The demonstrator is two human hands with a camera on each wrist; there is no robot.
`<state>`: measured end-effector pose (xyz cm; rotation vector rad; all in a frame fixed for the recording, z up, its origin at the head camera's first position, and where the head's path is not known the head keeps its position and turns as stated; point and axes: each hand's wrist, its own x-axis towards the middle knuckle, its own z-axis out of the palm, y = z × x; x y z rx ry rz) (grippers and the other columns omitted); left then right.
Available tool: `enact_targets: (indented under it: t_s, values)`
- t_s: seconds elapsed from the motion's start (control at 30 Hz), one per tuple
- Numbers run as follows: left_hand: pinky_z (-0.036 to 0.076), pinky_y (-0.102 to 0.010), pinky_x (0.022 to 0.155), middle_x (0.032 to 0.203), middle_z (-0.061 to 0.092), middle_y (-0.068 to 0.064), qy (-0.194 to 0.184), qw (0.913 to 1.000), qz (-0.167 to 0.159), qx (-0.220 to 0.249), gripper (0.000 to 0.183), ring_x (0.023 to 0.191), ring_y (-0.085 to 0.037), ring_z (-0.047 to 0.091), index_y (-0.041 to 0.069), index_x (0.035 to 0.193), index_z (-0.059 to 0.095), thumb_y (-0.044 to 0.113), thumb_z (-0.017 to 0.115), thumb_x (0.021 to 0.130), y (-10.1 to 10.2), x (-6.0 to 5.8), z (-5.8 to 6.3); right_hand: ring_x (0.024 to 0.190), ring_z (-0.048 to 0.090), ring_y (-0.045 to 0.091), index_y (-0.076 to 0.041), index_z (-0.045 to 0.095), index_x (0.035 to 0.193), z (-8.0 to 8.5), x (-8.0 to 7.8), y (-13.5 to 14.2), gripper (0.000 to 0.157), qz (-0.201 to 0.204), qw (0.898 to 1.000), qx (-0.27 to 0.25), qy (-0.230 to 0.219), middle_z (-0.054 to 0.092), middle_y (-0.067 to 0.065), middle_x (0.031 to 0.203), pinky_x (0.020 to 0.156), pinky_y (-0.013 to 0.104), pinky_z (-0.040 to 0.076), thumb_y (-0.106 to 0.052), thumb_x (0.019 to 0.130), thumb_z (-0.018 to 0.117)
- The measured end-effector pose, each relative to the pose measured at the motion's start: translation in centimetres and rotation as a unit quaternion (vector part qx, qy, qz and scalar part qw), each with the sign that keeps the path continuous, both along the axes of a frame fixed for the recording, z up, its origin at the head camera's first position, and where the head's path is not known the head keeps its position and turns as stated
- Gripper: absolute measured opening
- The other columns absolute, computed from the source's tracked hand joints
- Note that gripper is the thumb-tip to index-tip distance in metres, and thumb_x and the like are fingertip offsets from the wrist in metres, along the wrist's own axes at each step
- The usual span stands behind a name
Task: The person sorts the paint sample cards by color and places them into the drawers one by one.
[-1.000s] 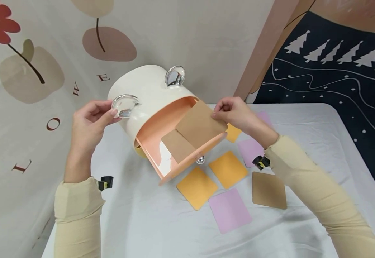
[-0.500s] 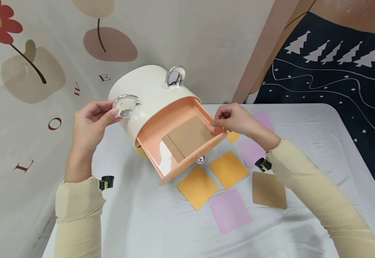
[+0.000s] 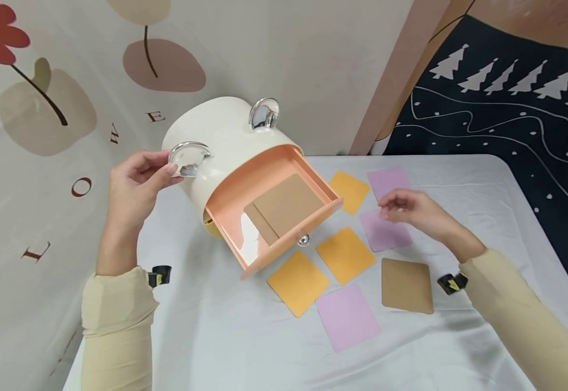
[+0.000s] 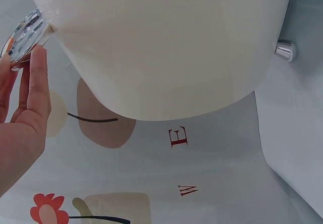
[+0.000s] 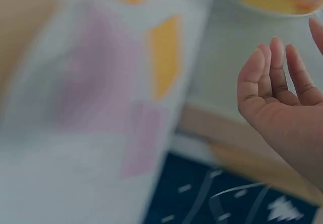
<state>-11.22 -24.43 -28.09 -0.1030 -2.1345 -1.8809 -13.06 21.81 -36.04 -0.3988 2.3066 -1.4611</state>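
Observation:
My left hand (image 3: pixel 134 187) pinches the clear, silvery ear-shaped piece (image 3: pixel 189 158) on the left of a white rounded box (image 3: pixel 215 130). In the left wrist view the fingers (image 4: pixel 38 82) meet that piece beside the pale wall of the box. The peach drawer (image 3: pixel 230 214) stands pulled out at the front. Inside it lie overlapping brown square cards (image 3: pixel 289 203). My right hand (image 3: pixel 418 214) is over the purple cards (image 3: pixel 384 231) right of the drawer, its fingers loosely bent. Nothing is between them in the right wrist view.
Three orange cards (image 3: pixel 346 255), another purple card (image 3: pixel 347 317) and a brown card (image 3: pixel 407 285) lie on the white cloth (image 3: pixel 245 347). A round silver knob (image 3: pixel 303 240) sticks out from the drawer front. The patterned curtain (image 3: pixel 308 70) hangs close behind the box.
The brown card left my right hand and dropped onto the other in the drawer. That hand then moved right, away from the drawer. My left hand kept its hold on the ear piece.

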Motion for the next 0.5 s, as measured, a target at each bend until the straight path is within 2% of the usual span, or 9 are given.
enact_targets:
  t_s: [0.13,0.27,0.5]
  values:
    - [0.055,-0.019,0.070,0.091,0.059,-0.007,-0.006,0.9999,0.005,-0.009,0.021,0.076,-0.012,0.061,-0.001,0.101,0.065,-0.001,0.067,0.080,0.0,0.0,0.0,0.088,0.052,0.014,0.007,0.054,0.110,-3.5,1.9,2.9,0.028,-0.013,0.999,0.046,-0.019,0.057,0.016,0.100,0.072,0.019,0.050,-0.008,0.087,0.062]
    - [0.055,-0.019,0.069,0.091,0.059,-0.007,-0.004,0.9999,0.005,-0.010,0.020,0.076,-0.012,0.061,-0.001,0.100,0.065,-0.002,0.066,0.080,0.0,0.0,0.1,0.091,0.049,0.018,0.005,0.055,0.111,-6.2,3.9,5.1,0.033,-0.021,0.996,0.085,-0.033,0.055,0.017,0.105,0.071,0.021,0.049,-0.014,0.085,0.065]
    - [0.055,-0.020,0.070,0.091,0.060,-0.008,0.004,1.0000,-0.004,0.000,0.020,0.076,-0.013,0.062,-0.002,0.100,0.065,-0.003,0.066,0.080,-0.1,-0.1,0.0,0.089,0.044,0.021,0.002,0.058,0.106,-9.1,6.4,6.6,0.036,-0.010,0.994,0.105,-0.034,0.054,0.012,0.104,0.070,0.020,0.041,-0.016,0.079,0.072]
